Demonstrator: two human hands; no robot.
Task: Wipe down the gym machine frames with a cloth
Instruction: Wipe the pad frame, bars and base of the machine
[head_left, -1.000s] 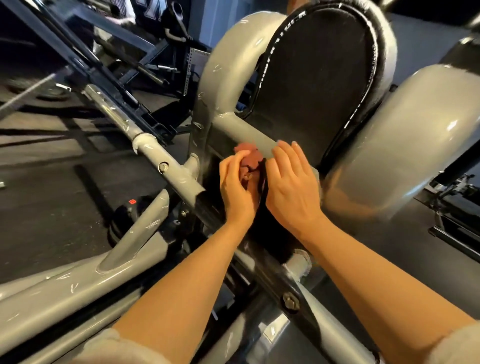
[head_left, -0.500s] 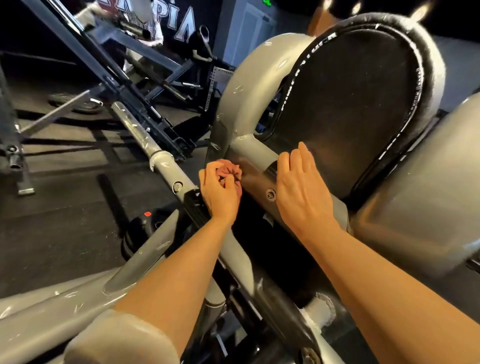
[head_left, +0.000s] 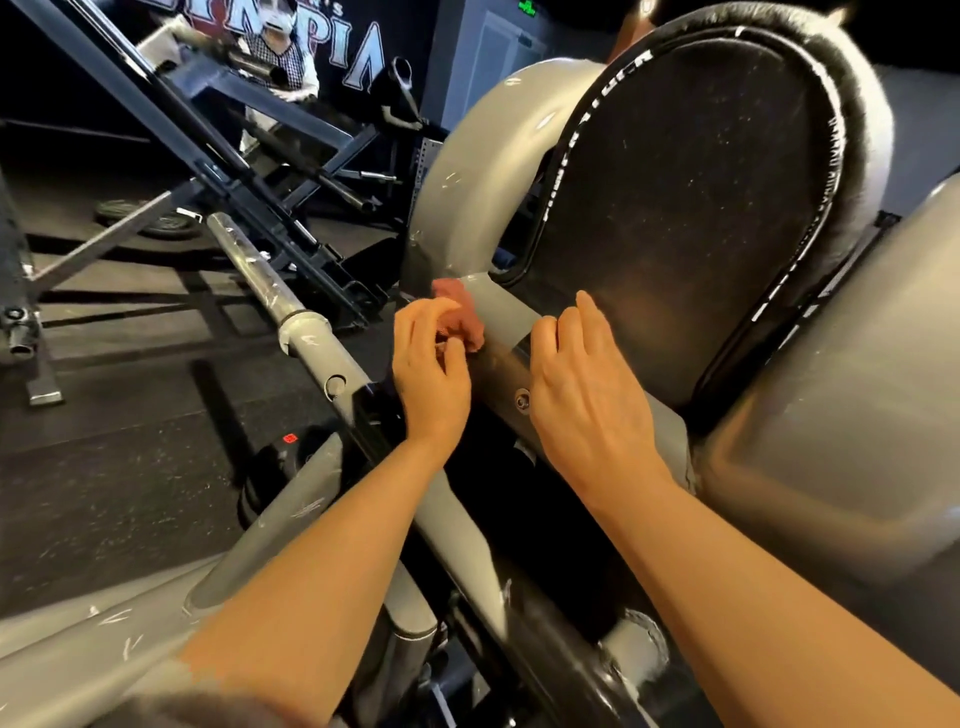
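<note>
My left hand (head_left: 431, 374) pinches the cloth (head_left: 460, 317) against the grey frame (head_left: 498, 312); right hand (head_left: 587, 395), fingers curled, rests on the frame just beside it. Cloth partly hidden.

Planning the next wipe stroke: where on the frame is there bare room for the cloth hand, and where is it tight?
Free: the grey crossbar between the cloth and the right hand, and the grey arch above the cloth. Crowded: around the bolt, hemmed between both hands, and at the black pad edge by the right fingers. The left hand grips the cloth.
</note>
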